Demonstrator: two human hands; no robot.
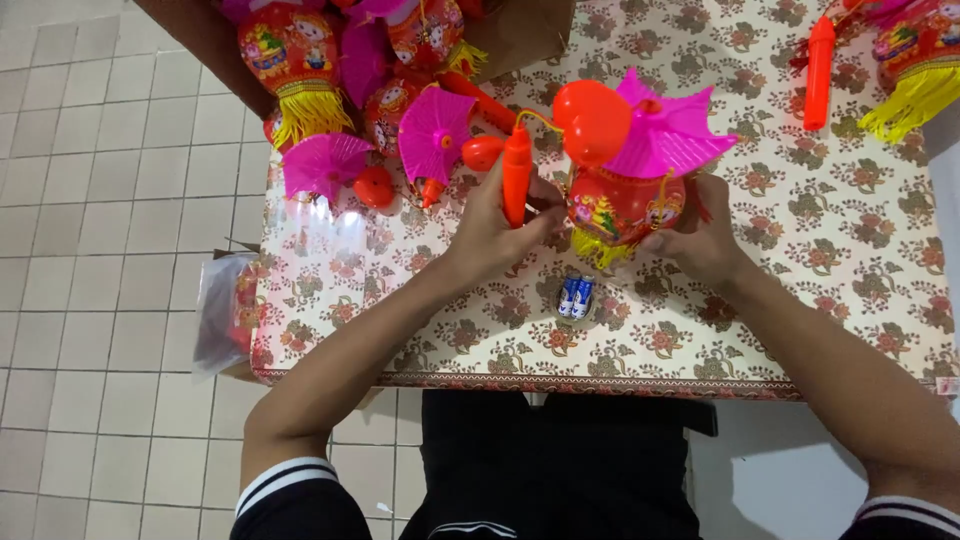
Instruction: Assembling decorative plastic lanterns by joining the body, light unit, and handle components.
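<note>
While it rests on the floral tablecloth (800,230), red toy lantern (622,208) with pink fan top, cupped by right hand (700,240), left hand (490,225) grasping orange handle (516,175), two small batteries (575,297) just below, more lanterns (350,90) heaped upper left.

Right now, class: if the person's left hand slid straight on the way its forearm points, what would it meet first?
The left hand, gripping the orange handle, points up and to the right. It would probably meet the red lantern first, though depth is unclear.
</note>
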